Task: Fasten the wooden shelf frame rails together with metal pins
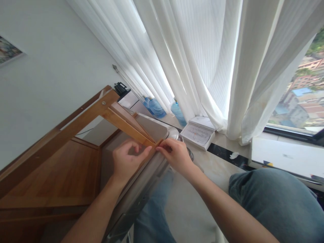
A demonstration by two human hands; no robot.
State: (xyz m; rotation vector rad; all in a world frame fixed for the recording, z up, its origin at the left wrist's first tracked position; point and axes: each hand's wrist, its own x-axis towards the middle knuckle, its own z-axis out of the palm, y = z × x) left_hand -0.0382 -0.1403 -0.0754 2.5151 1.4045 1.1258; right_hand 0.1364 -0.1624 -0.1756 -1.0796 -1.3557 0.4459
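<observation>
Daylight filters through white curtains (181, 40) at 1 o'clock. A pale wall (58, 50) rises at 10, a window (298, 94) at 3.

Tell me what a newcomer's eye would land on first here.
Probably the two bare hands: the left hand and right hand come close together near the picture's centre, at the corner of a brown wooden frame with straight beams. Tall, sheer white fabric curtains fill much of the top. Below them, an open white rectangular box sits on the floor.
</observation>
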